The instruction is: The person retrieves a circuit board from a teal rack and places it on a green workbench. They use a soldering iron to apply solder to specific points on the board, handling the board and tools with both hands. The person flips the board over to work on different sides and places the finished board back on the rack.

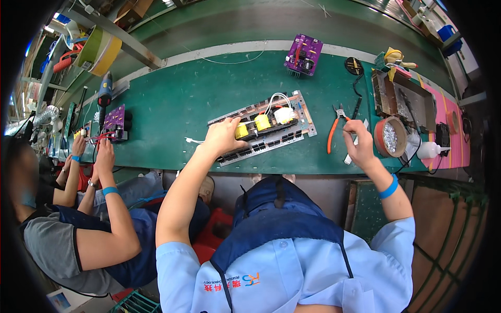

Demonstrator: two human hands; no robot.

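Observation:
A long circuit board assembly (304,119) lies at a slant on the green bench, with metal edge strips, black parts in rows and a white cable loop. Along it sit yellow-wrapped coils (262,122) and a white-topped part (284,115). My left hand (223,136) grips its left end, fingers bent over the leftmost coil. To the right, my right hand (360,143) is closed, thumb and fingers together. Whatever it may pinch is hidden. Orange-handled pliers (332,133) lie beside it with jaws pointing away; one handle runs under the fingers, and I cannot tell whether they grip it.
A purple circuit board (303,55) stands at the back. At right are a round tub of small parts (390,136), a metal tray (396,94) and a white squeeze bottle (429,150). On the left, a co-worker (104,224) works at another purple board (115,124) below a hanging power screwdriver (105,91).

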